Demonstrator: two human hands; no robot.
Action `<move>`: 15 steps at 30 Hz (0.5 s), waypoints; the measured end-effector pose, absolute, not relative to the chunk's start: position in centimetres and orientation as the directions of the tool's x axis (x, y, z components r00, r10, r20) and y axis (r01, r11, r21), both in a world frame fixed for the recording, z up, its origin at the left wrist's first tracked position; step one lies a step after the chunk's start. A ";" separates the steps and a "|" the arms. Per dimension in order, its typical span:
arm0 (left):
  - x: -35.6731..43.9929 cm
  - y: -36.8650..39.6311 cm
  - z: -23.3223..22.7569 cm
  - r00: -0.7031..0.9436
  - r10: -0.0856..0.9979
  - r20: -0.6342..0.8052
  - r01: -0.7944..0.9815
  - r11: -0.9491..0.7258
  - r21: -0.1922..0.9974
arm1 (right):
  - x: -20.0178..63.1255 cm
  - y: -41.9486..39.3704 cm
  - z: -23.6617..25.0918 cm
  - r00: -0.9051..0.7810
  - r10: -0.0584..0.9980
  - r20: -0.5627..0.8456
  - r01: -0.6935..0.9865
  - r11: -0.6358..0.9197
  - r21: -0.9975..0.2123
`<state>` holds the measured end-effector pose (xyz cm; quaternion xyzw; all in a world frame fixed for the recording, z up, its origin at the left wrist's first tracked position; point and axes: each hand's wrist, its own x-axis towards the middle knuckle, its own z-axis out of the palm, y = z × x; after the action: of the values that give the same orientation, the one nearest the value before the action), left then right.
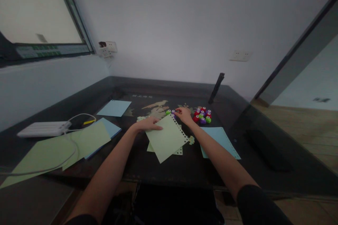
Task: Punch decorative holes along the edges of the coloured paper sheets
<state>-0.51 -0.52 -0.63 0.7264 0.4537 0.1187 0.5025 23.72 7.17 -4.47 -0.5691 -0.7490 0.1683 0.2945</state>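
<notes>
Left grip: the left grip [148,123] is closed on the upper left side of the top green sheet [169,139], thumb lying over the paper.
Right grip: thumb and finger of the right grip [184,115] come together by the sheet's far corner, next to a purple ball [173,112]; whether they pinch anything cannot be told.
Holed edge: holes run along the top sheet's right-hand edge, with nothing seen threaded through them.
Underneath: more green paper [179,151] lies on the counter [148,170], partly covered, its visible edge holed too.
Progress: handling of the top sheet looks unfinished, since it is held.
Right side: a holed blue sheet [218,140] lies under the forearm, near the ball cluster [202,115]; both appear unheld.
Left side: loose green sheets [91,139] and a far blue sheet [115,108] lie apart, untouched.
</notes>
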 end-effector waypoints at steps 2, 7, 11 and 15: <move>-0.5 -0.5 -0.5 0.567 0.776 -0.277 0.541 -0.097 0.835 | 23.5 7.6 -4.4 -0.200 0.950 0.240 0.791 0.301 -0.533; -0.4 -0.5 -0.6 0.553 0.782 -0.288 0.566 -0.099 0.818 | 23.4 8.0 -3.6 -0.281 0.946 0.163 0.853 0.324 -0.409; -0.4 -0.4 -0.9 0.568 0.772 -0.285 0.535 -0.083 0.840 | 23.4 8.2 -3.1 -0.300 0.945 0.132 0.855 0.328 -0.401; -0.4 -0.3 -1.2 0.541 0.789 -0.290 0.529 -0.052 0.847 | 23.3 7.9 -3.0 -0.284 0.945 0.160 0.843 0.326 -0.427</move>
<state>-0.36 -0.32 -1.17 0.7141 0.4616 0.1271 0.5107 23.32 7.93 -2.95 -0.5656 -0.7907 0.1307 0.1946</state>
